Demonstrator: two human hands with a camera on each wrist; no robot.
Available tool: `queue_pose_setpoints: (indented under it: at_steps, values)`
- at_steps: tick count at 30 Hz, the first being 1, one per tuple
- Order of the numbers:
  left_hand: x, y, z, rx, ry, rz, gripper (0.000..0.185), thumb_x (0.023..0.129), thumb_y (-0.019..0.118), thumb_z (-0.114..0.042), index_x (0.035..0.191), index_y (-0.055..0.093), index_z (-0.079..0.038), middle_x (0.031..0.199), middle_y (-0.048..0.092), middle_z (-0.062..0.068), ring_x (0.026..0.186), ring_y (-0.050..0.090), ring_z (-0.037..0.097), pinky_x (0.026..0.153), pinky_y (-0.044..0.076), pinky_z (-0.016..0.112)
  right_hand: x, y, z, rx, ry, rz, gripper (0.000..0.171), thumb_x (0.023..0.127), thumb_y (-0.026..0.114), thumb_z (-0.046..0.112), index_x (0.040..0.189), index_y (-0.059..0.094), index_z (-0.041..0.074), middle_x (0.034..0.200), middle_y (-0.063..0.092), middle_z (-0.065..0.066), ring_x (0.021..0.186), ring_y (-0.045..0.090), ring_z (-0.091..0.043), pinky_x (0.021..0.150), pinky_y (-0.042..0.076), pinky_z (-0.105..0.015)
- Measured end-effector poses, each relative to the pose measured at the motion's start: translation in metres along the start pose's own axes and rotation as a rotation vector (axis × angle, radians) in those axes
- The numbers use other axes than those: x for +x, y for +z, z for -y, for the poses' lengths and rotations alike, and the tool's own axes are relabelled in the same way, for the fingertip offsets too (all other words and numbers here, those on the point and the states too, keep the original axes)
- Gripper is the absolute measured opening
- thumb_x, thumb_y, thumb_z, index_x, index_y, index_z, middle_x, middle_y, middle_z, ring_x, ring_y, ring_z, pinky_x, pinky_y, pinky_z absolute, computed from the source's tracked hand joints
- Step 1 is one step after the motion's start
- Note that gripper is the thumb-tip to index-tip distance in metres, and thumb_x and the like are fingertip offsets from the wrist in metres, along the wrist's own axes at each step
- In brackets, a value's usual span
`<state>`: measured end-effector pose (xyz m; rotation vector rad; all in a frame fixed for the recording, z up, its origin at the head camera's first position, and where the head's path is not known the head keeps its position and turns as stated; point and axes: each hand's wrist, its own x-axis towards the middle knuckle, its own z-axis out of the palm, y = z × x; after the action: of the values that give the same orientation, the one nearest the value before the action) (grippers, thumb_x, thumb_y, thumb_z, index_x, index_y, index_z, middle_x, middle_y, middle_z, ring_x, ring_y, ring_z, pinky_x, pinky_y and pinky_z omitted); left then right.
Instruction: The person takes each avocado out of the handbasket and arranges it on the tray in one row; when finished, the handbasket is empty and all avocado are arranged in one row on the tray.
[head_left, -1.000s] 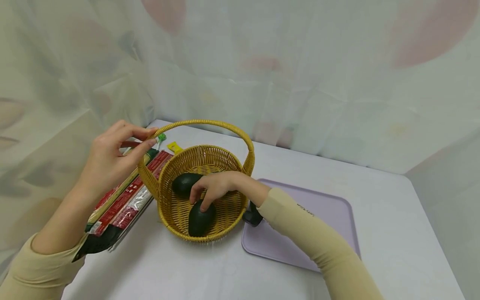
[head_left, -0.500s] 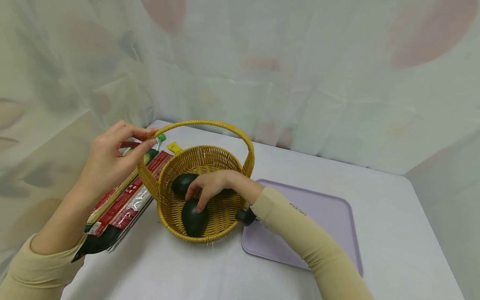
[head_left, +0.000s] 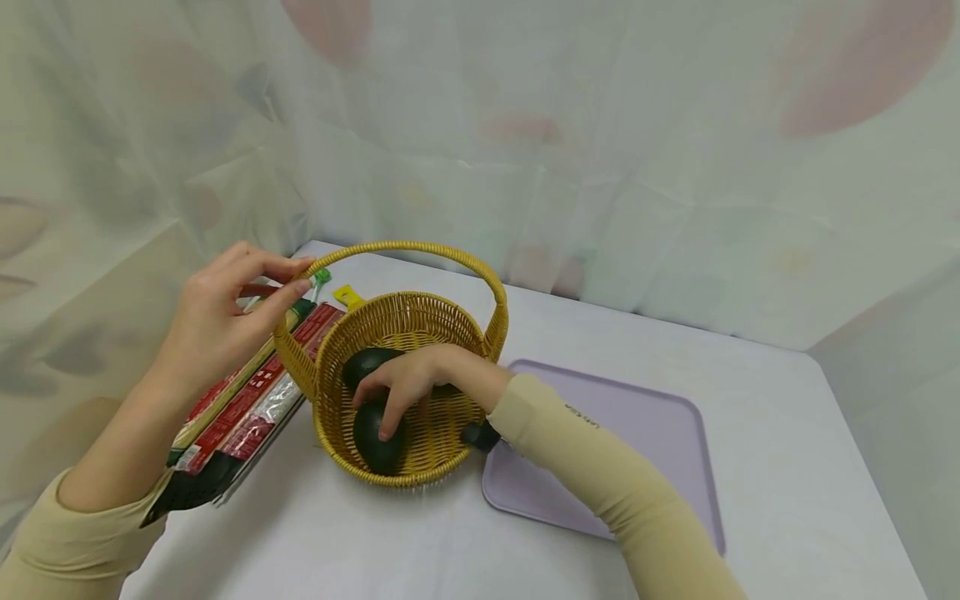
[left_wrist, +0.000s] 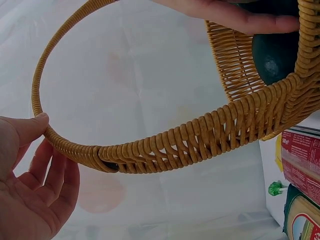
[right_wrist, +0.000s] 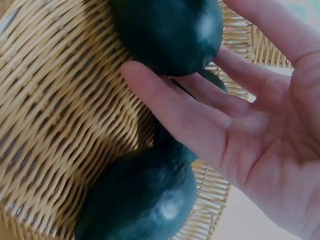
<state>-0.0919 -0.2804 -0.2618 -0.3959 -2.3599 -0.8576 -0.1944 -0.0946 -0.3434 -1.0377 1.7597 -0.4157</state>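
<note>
Head above, wrists perhaps inside basket (head_left: pixel 408 333)

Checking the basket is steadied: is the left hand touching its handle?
Touching. The left wrist view shows the left hand's thumb against the basket handle.

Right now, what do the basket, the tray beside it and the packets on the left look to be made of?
Basket: woven wicker or rattan, tan and matte, with strands wrapped round the handle and rim; it could be an imitation. Tray: probably plastic, smooth pale lilac with rounded corners and a raised lip. Packets: glossy printed plastic film, shown by clear shiny patches and creases.
</note>
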Motion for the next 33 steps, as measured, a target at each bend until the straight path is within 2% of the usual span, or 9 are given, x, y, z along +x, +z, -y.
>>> queue_pose_setpoints:
  at_steps: [7, 12, 17, 21, 29, 33]
  values:
    - [-0.001, 0.0, 0.0, 0.001, 0.008, -0.001, 0.014, 0.085, 0.071, 0.004, 0.099, 0.07, 0.002, 0.097, 0.061, -0.001, 0.087, 0.054, 0.001, 0.078, 0.045, 0.005, 0.005, 0.006, 0.005, -0.016, 0.002, 0.026, 0.068, 0.083, 0.079, 0.024, 0.142, 0.046, 0.021, 0.135, 0.042, 0.005, 0.107, 0.052, -0.01, 0.081, 0.056, -0.032]
    - [-0.001, 0.001, 0.0, -0.004, 0.013, -0.003, 0.014, 0.085, 0.071, 0.005, 0.098, 0.07, 0.002, 0.098, 0.062, -0.001, 0.087, 0.055, 0.001, 0.078, 0.045, 0.005, 0.008, 0.008, 0.005, -0.007, 0.019, 0.062, 0.068, 0.082, 0.079, 0.02, 0.141, 0.046, 0.025, 0.138, 0.037, 0.007, 0.11, 0.05, -0.009, 0.081, 0.056, -0.029]
    - [-0.001, 0.001, 0.0, -0.008, 0.018, -0.004, 0.014, 0.084, 0.072, 0.006, 0.098, 0.07, 0.002, 0.098, 0.062, -0.001, 0.087, 0.055, 0.001, 0.077, 0.045, 0.005, 0.009, 0.01, 0.004, 0.06, 0.026, 0.07, 0.068, 0.082, 0.079, 0.013, 0.141, 0.047, 0.024, 0.144, 0.035, 0.005, 0.112, 0.049, -0.009, 0.08, 0.057, -0.03]
    - [-0.001, 0.001, -0.001, -0.008, 0.016, -0.005, 0.014, 0.084, 0.072, 0.006, 0.097, 0.07, 0.002, 0.097, 0.062, -0.001, 0.087, 0.055, 0.0, 0.077, 0.045, 0.005, 0.008, 0.011, 0.001, 0.087, 0.013, 0.072, 0.068, 0.081, 0.079, 0.009, 0.14, 0.047, 0.022, 0.14, 0.037, 0.003, 0.11, 0.05, -0.011, 0.079, 0.058, -0.032]
    - [-0.001, 0.002, -0.001, -0.019, 0.011, -0.009, 0.012, 0.085, 0.071, 0.004, 0.097, 0.07, 0.002, 0.098, 0.062, -0.002, 0.088, 0.055, 0.001, 0.077, 0.045, 0.005, -0.005, 0.005, -0.003, 0.01, -0.063, 0.041, 0.068, 0.08, 0.081, 0.016, 0.14, 0.048, 0.022, 0.138, 0.04, 0.001, 0.114, 0.048, -0.009, 0.079, 0.056, -0.027]
    - [-0.001, 0.002, -0.001, -0.019, 0.004, -0.012, 0.013, 0.085, 0.071, 0.005, 0.097, 0.07, 0.002, 0.098, 0.062, -0.003, 0.088, 0.055, 0.001, 0.078, 0.045, 0.005, -0.018, -0.001, -0.006, -0.058, -0.121, 0.009, 0.068, 0.081, 0.081, 0.021, 0.141, 0.048, 0.021, 0.137, 0.042, 0.002, 0.121, 0.044, -0.01, 0.089, 0.05, -0.024]
